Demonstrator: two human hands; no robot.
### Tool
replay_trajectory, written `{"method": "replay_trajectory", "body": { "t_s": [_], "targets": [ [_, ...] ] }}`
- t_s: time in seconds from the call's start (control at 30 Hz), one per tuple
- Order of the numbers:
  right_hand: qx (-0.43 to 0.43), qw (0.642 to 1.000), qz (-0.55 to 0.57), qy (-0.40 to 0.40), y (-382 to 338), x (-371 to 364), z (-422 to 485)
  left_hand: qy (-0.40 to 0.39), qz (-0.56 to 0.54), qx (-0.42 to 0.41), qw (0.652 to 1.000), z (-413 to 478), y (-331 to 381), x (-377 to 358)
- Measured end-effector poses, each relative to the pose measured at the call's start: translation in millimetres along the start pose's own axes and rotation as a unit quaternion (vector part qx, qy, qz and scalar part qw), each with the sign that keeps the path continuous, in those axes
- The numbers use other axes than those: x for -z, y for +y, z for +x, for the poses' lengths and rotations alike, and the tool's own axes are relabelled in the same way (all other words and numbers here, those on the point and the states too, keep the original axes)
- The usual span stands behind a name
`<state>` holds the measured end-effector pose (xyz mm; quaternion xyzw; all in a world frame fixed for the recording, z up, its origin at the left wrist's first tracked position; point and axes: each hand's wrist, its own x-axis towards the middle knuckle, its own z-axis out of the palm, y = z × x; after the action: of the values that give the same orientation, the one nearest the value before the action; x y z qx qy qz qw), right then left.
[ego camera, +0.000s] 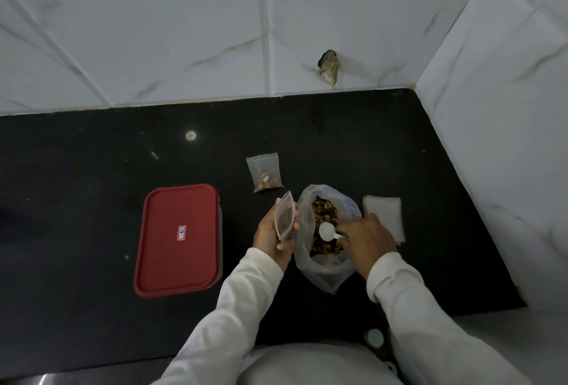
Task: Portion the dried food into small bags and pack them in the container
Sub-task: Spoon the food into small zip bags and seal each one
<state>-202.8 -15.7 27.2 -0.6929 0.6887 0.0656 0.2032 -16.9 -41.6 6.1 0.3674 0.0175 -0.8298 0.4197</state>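
Observation:
A large clear bag [325, 267] of brown dried food [324, 215] lies open on the black counter [92, 169]. My left hand [270, 237] grips a small empty zip bag [284, 215], held open just left of the large bag. My right hand [365, 240] pinches the handle of a white plastic spoon [326, 229], whose bowl sits over the dried food. A small filled zip bag [265, 172] lies behind the large bag. A container with a red lid [179, 240] sits shut to the left.
A stack of empty small bags [384, 215] lies right of the large bag, partly behind my right hand. White tiled walls [491, 108] close in the counter at the back and right. A chipped hole [329, 66] marks the back wall.

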Motion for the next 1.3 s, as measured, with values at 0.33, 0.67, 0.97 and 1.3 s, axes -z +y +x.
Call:
{"method": "replay_trajectory", "body": {
  "t_s": [0.33, 0.67, 0.97, 1.3],
  "targets": [
    [0.026, 0.991, -0.065, 0.117, -13.6, 9.2, 18.5, 0.028, 0.012, 0.012, 0.999, 9.3, -11.2, 11.9],
    [0.091, 0.989, -0.072, 0.086, -7.6, -9.6, 31.1, 0.094, 0.076, -0.018, 0.993, 35.2, -24.4, 18.2],
    [0.091, 0.988, -0.127, 0.004, -3.0, -0.2, 26.0, 0.103, 0.067, -0.024, 0.992, 37.9, -27.6, 18.4],
    [0.055, 0.993, -0.064, -0.078, -0.4, -5.2, 16.5, 0.127, 0.04, -0.029, 0.991, 44.6, -32.1, 21.4]
  ]
}}
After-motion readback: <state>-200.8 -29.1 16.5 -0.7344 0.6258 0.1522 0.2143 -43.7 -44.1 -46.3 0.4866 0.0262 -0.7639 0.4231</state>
